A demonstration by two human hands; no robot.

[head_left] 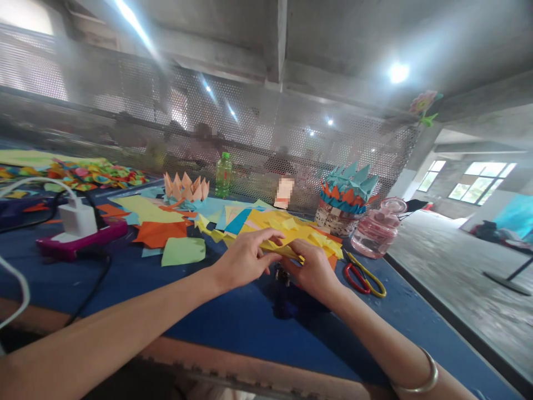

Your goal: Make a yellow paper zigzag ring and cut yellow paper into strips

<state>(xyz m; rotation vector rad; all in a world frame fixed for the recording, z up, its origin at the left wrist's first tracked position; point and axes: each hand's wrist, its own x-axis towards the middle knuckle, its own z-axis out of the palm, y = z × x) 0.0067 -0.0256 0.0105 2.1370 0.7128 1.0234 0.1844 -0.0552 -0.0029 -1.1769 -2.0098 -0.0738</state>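
Over the front of the blue table, my left hand (245, 258) and my right hand (314, 272) face each other. Both have bent fingers closed at the edge of a folded yellow paper (291, 253), which partly hides among more yellow pieces behind it. My left thumb and index finger reach its left side; my right fingers grip the other side. More folded yellow paper (270, 219) lies just beyond my hands. Below them is a small dark object (282, 275) that I cannot make out. Red-and-yellow scissors (364, 278) lie to the right of my right hand.
Orange sheets (160, 234) and a light green sheet (183, 251) lie left. Behind stand a peach folded-paper piece (186, 188), a green bottle (224, 175) and a blue-orange paper basket (345, 194). A pink jar (375, 230) stands right, a purple power strip (83, 239) left.
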